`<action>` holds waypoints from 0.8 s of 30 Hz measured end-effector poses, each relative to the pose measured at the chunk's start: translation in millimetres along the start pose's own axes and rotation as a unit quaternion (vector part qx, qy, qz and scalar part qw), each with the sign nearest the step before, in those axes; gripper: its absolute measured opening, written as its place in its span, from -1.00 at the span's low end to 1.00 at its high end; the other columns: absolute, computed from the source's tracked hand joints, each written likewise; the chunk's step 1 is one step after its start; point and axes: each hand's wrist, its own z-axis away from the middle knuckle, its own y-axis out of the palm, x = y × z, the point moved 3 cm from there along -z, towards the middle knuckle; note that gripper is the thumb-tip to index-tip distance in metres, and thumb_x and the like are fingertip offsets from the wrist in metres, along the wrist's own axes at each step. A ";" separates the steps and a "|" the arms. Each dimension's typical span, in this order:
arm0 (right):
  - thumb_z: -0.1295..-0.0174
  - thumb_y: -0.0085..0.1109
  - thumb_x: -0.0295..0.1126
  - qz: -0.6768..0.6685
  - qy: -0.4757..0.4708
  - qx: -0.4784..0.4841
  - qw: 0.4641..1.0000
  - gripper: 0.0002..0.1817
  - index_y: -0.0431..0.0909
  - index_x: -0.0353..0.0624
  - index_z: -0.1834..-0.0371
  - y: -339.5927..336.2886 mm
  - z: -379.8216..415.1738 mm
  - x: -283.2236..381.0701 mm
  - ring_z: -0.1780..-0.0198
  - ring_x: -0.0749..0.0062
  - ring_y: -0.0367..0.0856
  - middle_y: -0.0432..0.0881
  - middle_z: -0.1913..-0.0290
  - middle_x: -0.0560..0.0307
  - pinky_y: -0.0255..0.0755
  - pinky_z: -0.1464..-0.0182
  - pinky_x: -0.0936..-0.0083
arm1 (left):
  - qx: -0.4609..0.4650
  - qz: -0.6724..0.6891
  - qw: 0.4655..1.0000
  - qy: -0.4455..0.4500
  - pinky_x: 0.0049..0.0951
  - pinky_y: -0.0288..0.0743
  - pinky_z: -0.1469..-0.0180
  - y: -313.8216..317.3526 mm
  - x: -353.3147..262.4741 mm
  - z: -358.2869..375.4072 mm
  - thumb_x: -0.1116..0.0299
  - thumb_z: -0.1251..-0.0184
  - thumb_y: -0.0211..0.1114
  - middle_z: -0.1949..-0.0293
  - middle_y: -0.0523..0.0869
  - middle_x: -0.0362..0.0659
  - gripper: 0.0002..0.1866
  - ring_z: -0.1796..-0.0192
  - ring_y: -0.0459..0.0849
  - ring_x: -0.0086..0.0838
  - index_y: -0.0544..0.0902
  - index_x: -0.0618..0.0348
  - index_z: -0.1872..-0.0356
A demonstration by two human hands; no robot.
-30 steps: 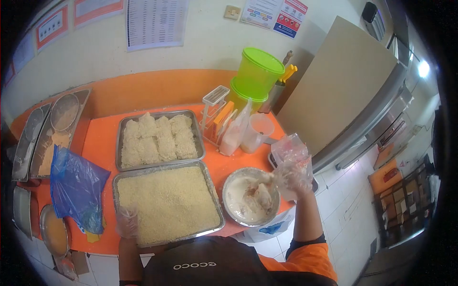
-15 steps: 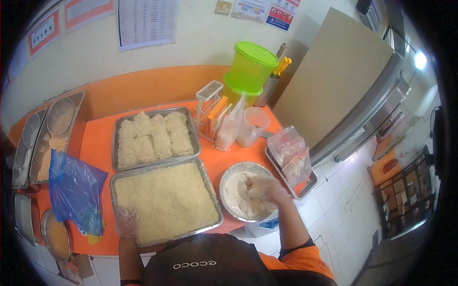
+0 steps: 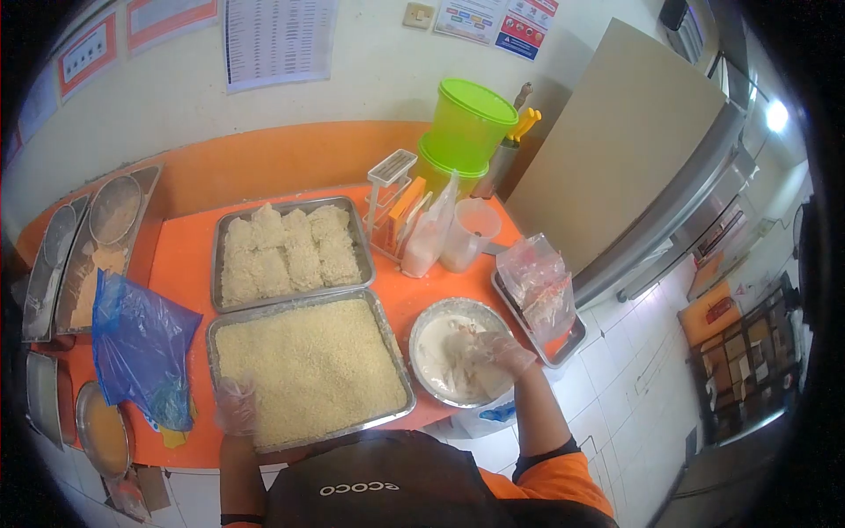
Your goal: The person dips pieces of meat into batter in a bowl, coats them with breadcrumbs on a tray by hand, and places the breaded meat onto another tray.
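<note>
My left hand (image 3: 236, 407), in a clear plastic glove, lies over the left rim of a metal tray (image 3: 402, 407) and looks closed on it. Pale yellow crumbs (image 3: 308, 374) fill this tray. To the right, my gloved right hand (image 3: 497, 354) reaches into a round metal bowl (image 3: 419, 331) of white batter (image 3: 433, 345). Its fingers are coated and partly sunk in the batter, so what they hold, if anything, is hidden. Behind the crumbs, a second metal tray (image 3: 217, 277) bears several crumb-coated pieces (image 3: 290, 251) packed in rows.
A tray (image 3: 569, 349) with plastic-bagged contents (image 3: 539, 282) adjoins the bowl. Behind stand a plastic jug (image 3: 471, 233), a white rack (image 3: 387, 176) and green tubs (image 3: 475, 114). A blue plastic bag (image 3: 141, 339) and flour-dusted metal bins (image 3: 84, 290) lie left; a fridge (image 3: 616, 132) stands right.
My right hand has moved slightly, its fingers lower in the batter. My left hand remains at the crumb tray's rim. The whole view has shifted slightly.
</note>
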 end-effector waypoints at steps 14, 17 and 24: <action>-0.11 0.15 -0.20 0.406 -0.233 0.034 0.883 -0.66 0.58 -0.06 0.07 -3.2 14.3 90.1 0.10 0.22 0.59 0.61 0.03 0.02 0.46 0.10 0.40 | -0.003 0.036 0.999 0.016 -0.25 0.37 0.48 -23.9 -30.7 0.8 0.03 -0.13 0.28 0.61 0.47 -0.13 -0.64 0.58 0.44 -0.27 0.46 0.13 0.53; -0.13 0.12 -0.16 0.358 -0.059 0.177 0.915 -0.64 0.57 -0.04 0.03 6.3 44.6 98.2 0.04 0.23 0.57 0.58 -0.01 0.02 0.45 0.07 0.41 | -0.012 0.009 1.000 -0.011 -0.24 0.39 0.48 -40.0 -55.6 1.6 0.01 -0.14 0.26 0.62 0.50 -0.12 -0.62 0.57 0.49 -0.26 0.47 0.13 0.53; -0.11 0.13 -0.33 0.016 0.063 0.128 0.990 -0.65 0.56 -0.13 0.01 -27.2 46.8 40.0 0.08 0.19 0.60 0.59 0.01 -0.03 0.45 -0.03 0.42 | 0.029 -0.027 0.998 -0.044 -0.26 0.43 0.49 -50.7 -76.9 1.3 0.03 -0.17 0.23 0.58 0.57 -0.13 -0.65 0.52 0.56 -0.25 0.48 0.12 0.50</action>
